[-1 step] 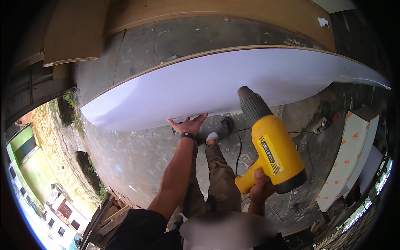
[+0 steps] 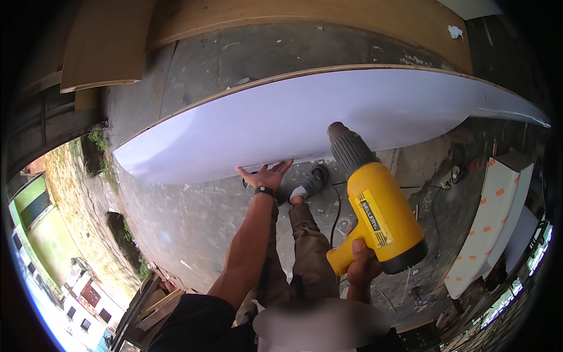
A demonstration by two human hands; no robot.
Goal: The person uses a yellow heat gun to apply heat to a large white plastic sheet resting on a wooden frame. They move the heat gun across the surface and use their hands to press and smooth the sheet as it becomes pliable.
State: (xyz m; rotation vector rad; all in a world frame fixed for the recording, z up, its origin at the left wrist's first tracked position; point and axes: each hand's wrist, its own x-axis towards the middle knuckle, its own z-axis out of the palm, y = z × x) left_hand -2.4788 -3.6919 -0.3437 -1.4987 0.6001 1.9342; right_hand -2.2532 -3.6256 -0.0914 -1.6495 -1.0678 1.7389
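Observation:
A long board faced with a glossy white sheet (image 2: 281,120) stretches across the view, its thin wooden edge along the far side. My left hand (image 2: 267,178), with a dark band at the wrist, is open with fingers spread at the sheet's near edge, seemingly touching it. My right hand (image 2: 363,271) is wrapped round the handle of a yellow heat gun (image 2: 388,214) with a black rear cap. Its dark nozzle (image 2: 337,130) points at the white surface, above and right of my left hand. Whether a finger presses the trigger is hidden.
A black cord (image 2: 336,220) hangs beside my leg. My shoe (image 2: 315,179) stands on the grey concrete floor (image 2: 176,223) below the board's edge. Brown boards (image 2: 102,47) lie at the far side. A white panel with orange print (image 2: 478,234) is at the right; wood scraps (image 2: 161,308) sit lower left.
The heat gun and my right hand have shifted slightly left, bringing the nozzle a little left over the sheet. My left hand and the board stay in place.

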